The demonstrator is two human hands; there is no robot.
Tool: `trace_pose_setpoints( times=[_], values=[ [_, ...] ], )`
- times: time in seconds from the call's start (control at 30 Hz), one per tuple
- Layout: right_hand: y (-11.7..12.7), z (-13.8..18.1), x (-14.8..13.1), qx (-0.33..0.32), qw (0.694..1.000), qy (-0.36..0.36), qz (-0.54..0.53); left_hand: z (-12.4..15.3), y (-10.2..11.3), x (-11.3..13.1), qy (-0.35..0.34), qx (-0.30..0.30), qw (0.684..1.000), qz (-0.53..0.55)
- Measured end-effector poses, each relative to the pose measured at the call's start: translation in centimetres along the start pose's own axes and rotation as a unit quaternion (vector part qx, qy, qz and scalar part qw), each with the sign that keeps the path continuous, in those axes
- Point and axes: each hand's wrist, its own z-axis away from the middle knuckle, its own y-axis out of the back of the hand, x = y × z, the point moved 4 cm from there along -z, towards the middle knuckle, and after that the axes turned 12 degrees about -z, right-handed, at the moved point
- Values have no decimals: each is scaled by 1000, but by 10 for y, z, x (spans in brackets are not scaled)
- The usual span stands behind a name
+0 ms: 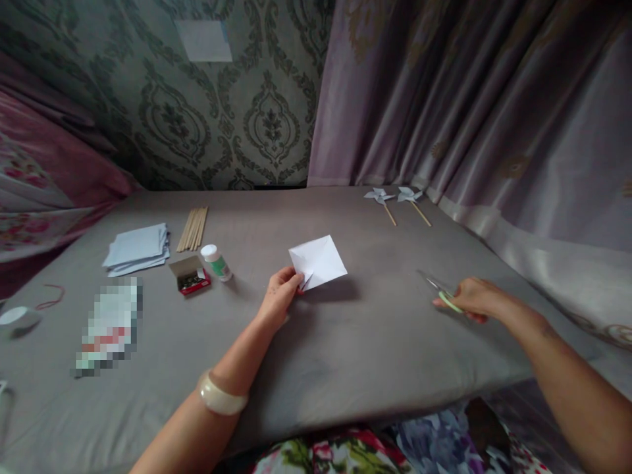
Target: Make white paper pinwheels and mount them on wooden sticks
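A white square sheet of paper (322, 262) with diagonal lines toward its corners is pinched at its lower left corner by my left hand (283, 289). It is held a little above the cloth and casts a shadow. Off to the right, my right hand (474, 297) is closed round the green handles of a pair of scissors (449, 301). The blades point up and to the left, over the cloth and apart from the paper. Whether the blades are spread is hard to make out.
At the back right lie two paper pinwheels (380, 196) on sticks. On the left are a stack of paper (138, 247), several wooden sticks (193, 229), a small red box (190, 276) of metal bits, a white-capped bottle (216, 263), a blurred packet (111, 322) and a white roll (20, 317).
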Motion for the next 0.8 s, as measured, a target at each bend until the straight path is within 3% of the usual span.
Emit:
trace_pose_setpoints(
  times=[0.2, 0.43, 0.6, 0.67, 0.8],
  values=[
    [1, -12, 4, 30, 998, -17, 43, -3, 4, 3, -70, 21, 991, -114],
    [2, -20, 19, -23, 999, -25, -35, -9, 12, 1, -144, 65, 940, -303],
    [8, -23, 17, 42, 999, 14, 31, -8, 11, 4, -130, 92, 950, -268],
    [4, -22, 19, 30, 1000, -5, -5, -9, 13, 4, -116, 106, 958, -240],
    [-4, -20, 26, -7, 983, -52, -174, -11, 18, -1, -115, 117, 965, -203]
  ],
)
